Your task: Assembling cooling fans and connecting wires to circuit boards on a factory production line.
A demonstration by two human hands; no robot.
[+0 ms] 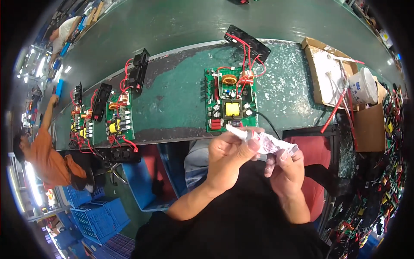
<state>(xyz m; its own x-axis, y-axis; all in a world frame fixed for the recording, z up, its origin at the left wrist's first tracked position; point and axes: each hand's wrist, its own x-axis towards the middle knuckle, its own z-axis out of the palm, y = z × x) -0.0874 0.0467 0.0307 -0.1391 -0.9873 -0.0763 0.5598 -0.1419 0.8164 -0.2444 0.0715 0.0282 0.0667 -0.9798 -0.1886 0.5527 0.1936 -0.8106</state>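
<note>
Squeezed tube (263, 141), perhaps paste, half hidden between left hand (227, 156) and right hand (286, 166).

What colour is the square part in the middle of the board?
Yellow: the square part on the green circuit board, in the head view.

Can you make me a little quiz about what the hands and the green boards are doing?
1. True or false: both hands hold one squeezed white tube.
2. What lies just beyond the tube? A) blue crate B) green circuit board with a yellow block C) white tub
3. The board rests on a long green ____.

Key: 1 true: left hand and right hand grip the tube. 2 B, the board. 3 belt.
</note>
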